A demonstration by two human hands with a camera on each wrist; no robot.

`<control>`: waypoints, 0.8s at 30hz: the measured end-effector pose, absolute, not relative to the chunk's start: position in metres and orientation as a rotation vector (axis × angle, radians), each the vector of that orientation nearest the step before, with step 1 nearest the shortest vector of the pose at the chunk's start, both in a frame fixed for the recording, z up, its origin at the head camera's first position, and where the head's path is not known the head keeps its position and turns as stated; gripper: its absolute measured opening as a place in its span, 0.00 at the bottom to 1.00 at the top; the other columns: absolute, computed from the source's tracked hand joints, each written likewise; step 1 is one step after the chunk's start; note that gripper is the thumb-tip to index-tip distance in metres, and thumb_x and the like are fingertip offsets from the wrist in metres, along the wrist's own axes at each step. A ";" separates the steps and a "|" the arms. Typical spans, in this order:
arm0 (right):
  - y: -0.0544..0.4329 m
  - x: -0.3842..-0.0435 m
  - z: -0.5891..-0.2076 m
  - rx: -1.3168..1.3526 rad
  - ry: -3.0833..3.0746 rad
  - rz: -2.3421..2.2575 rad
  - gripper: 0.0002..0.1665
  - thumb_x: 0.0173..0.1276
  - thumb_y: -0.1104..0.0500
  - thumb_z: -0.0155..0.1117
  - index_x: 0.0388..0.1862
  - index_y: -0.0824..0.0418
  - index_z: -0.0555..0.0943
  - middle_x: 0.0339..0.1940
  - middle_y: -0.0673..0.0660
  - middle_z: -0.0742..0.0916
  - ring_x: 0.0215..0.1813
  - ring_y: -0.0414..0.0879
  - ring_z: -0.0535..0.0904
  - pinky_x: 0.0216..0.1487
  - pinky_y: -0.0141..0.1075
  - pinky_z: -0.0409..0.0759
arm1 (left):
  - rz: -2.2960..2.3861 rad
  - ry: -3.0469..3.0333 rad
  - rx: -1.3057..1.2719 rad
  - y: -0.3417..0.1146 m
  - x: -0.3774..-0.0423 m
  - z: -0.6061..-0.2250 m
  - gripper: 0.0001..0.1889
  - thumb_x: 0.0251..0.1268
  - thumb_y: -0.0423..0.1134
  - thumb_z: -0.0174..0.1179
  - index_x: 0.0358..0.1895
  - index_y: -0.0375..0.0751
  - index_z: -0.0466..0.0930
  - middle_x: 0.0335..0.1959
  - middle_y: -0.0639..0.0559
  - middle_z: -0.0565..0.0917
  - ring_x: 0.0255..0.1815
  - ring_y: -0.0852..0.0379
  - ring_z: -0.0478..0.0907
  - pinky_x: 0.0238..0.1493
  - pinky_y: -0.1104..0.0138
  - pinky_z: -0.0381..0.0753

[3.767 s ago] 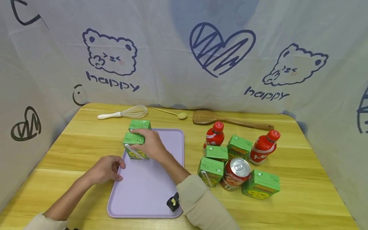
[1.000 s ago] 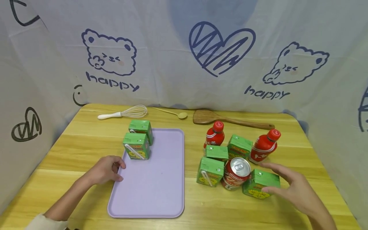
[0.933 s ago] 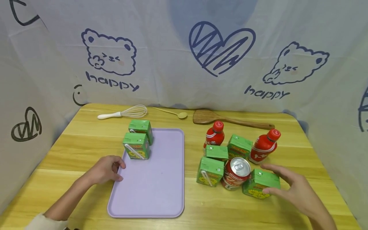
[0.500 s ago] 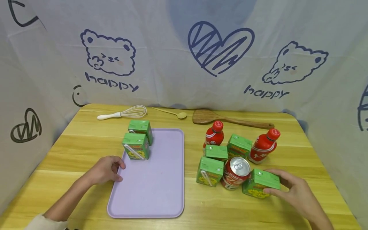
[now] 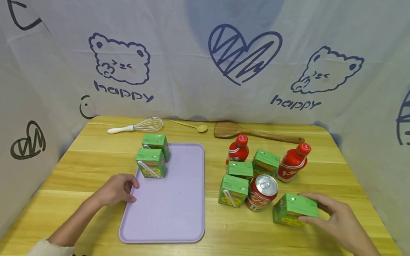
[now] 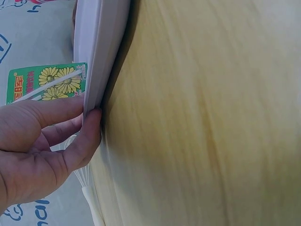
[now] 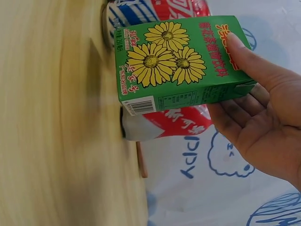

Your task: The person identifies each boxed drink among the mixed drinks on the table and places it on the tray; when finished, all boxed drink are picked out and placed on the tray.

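Observation:
My right hand (image 5: 339, 220) grips a green drink carton (image 5: 295, 209) with yellow flowers, thumb on the near face and fingers behind. In the right wrist view this carton (image 7: 169, 61) hangs just off the tabletop, its shadow below. At the left edge of the lilac tray (image 5: 166, 213), my left hand (image 5: 116, 190) pinches the rim, as the left wrist view shows with fingers and thumb around the tray wall (image 6: 99, 56). Two more green cartons stand at the tray's far left corner, the nearer carton (image 5: 150, 163) partly covering the farther carton (image 5: 156, 142).
Right of the tray stand a red can (image 5: 262, 192), a green carton (image 5: 233, 192), two more cartons behind it, a red bottle (image 5: 238, 149) and another red bottle (image 5: 292, 163). Along the back lie a whisk (image 5: 137, 126), a small spoon (image 5: 201, 128) and a wooden spatula (image 5: 225, 130).
My right hand left the cartons on the tray, reached to the rightmost carton, closed on it and drew it slightly right and nearer, away from the can. My left hand stayed at the tray's rim.

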State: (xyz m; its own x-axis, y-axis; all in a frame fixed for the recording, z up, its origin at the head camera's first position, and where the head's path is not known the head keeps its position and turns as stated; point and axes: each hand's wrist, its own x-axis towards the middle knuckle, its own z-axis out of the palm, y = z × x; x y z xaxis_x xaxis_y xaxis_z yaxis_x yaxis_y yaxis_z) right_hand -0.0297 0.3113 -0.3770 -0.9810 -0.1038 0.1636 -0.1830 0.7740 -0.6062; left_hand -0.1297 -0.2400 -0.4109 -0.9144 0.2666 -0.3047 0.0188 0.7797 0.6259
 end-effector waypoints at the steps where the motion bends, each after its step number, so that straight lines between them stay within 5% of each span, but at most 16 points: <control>1: 0.310 -0.029 -0.375 0.229 -2.859 0.979 0.29 0.44 0.55 0.78 0.49 0.50 0.81 0.45 0.47 0.86 0.46 0.21 0.75 0.45 0.14 0.71 | 0.906 2.594 0.218 -0.240 -0.130 -0.411 0.17 0.41 0.27 0.72 0.37 0.35 0.76 0.24 0.49 0.73 0.26 0.56 0.68 0.24 0.69 0.70; 7: 0.302 -0.025 -0.367 0.272 -2.877 1.004 0.30 0.43 0.55 0.79 0.49 0.49 0.81 0.44 0.46 0.86 0.45 0.24 0.77 0.44 0.20 0.76 | 0.904 2.593 0.212 -0.241 -0.130 -0.411 0.17 0.41 0.27 0.72 0.37 0.34 0.76 0.24 0.48 0.73 0.26 0.56 0.68 0.24 0.69 0.69; 24: 0.247 -0.024 -0.350 0.597 -2.694 1.123 0.33 0.38 0.55 0.81 0.49 0.50 0.81 0.43 0.45 0.87 0.46 0.29 0.80 0.46 0.18 0.75 | 0.877 2.645 0.229 -0.238 -0.127 -0.413 0.17 0.40 0.26 0.72 0.34 0.36 0.75 0.23 0.49 0.72 0.26 0.56 0.68 0.24 0.70 0.68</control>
State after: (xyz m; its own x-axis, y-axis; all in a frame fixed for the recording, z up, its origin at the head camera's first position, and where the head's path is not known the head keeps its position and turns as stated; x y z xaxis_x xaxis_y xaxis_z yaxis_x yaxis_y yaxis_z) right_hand -0.0244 0.2468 -0.3498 -0.9071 -0.2991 0.2962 -0.4209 0.6380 -0.6449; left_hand -0.1271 -0.2376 -0.4134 -0.9278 0.2568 -0.2707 0.0441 0.7958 0.6039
